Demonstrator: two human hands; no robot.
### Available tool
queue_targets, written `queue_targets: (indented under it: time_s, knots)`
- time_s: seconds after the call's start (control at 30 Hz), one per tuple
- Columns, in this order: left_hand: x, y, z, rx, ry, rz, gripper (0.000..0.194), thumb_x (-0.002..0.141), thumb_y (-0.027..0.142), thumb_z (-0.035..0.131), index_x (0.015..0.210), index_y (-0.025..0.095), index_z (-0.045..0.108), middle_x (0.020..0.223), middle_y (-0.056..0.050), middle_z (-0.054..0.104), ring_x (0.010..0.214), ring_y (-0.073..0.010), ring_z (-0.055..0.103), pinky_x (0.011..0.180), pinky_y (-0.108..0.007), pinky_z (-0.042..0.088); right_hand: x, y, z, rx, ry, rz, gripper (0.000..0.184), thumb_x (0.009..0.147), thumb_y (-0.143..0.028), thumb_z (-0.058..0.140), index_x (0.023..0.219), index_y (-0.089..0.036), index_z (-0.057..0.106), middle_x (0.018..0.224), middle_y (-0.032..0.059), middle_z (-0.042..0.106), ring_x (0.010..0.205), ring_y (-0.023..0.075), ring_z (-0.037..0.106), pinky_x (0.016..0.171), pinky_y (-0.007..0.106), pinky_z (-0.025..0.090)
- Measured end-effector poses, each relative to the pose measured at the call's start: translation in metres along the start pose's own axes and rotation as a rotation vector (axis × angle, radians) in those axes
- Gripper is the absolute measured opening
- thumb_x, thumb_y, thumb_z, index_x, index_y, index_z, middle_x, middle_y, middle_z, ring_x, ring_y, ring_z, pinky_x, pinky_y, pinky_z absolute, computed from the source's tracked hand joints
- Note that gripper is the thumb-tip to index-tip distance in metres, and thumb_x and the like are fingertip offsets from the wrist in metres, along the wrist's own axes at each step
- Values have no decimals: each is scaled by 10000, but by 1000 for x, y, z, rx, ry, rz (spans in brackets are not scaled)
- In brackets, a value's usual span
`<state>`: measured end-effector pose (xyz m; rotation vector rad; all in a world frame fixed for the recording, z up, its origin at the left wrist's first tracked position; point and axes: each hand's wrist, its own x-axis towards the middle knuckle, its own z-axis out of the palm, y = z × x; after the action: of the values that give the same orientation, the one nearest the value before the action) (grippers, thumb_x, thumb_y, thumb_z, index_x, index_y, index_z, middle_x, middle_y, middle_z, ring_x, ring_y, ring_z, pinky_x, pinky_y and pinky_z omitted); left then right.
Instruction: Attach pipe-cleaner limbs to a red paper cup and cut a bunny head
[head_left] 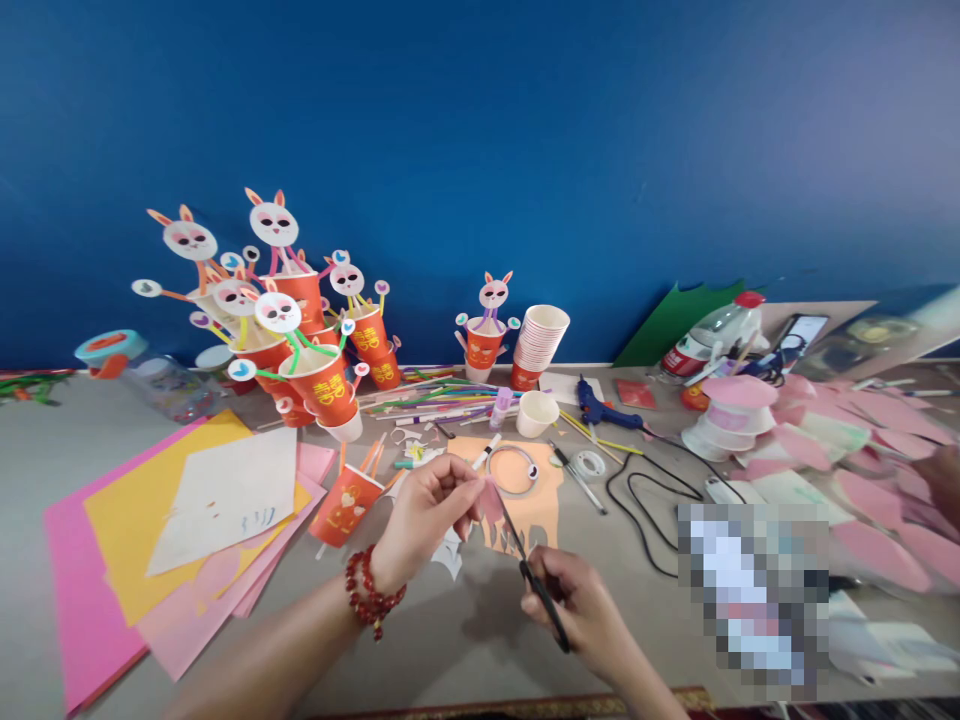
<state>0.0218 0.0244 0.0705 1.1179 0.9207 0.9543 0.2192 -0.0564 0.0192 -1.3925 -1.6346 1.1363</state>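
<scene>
My left hand [431, 515], with a red bead bracelet [369, 590] at its wrist, pinches a small piece of pink paper [492, 502] between thumb and fingers. Black-handled scissors [545, 602] are gripped in my right hand [574, 590], their blades pointing up and left to the pink paper. Whether the blades are parted I cannot tell. Beneath both hands lies a cut-up orange sheet [544, 500]. Left of my left hand, a red paper cup [346, 507] with orange straws leans over.
Several red cups with rabbit faces [319, 385] stand back left, and another rabbit cup [484, 345] beside stacked cups [536, 340]. Coloured sheets [120, 500] lie left. A blue glue gun [604, 408] and its cord lie right, near pink paper pieces [877, 540] and a person's hand [941, 485].
</scene>
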Motion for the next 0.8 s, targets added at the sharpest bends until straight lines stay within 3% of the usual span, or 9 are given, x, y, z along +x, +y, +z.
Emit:
queue_targets:
  time_s: [0.2, 0.37, 0.57, 0.8]
  knots:
    - [1, -1, 2, -8, 6, 9, 294, 821, 433, 679, 775, 163, 572, 548, 34, 595, 399, -55, 475, 408, -167, 377, -1, 1, 0, 15, -25, 5, 538, 766, -639, 606, 609, -224, 304, 573, -55, 343, 533, 109, 312, 491, 234, 258]
    - [-8, -15, 8, -94, -22, 16, 314, 813, 457, 680, 818, 159, 581, 631, 32, 554, 495, -61, 465, 434, -161, 365, 0, 3, 2, -3, -10, 26, 511, 767, -608, 615, 616, -225, 313, 583, -51, 351, 543, 114, 322, 502, 235, 275]
    - [-16, -23, 11, -16, -65, -52, 369, 837, 478, 642, 695, 164, 510, 554, 33, 544, 414, -42, 391, 413, -169, 291, 0, 2, 5, 20, -24, 37, 542, 756, -652, 608, 614, -226, 304, 580, -54, 328, 541, 112, 301, 498, 240, 252]
    - [-17, -18, 8, 64, -115, -45, 360, 848, 462, 621, 677, 171, 494, 524, 39, 532, 399, -48, 398, 415, -171, 305, 1, 0, 6, 163, -83, 43, 580, 739, -737, 581, 628, -223, 337, 579, -57, 321, 534, 105, 288, 489, 240, 225]
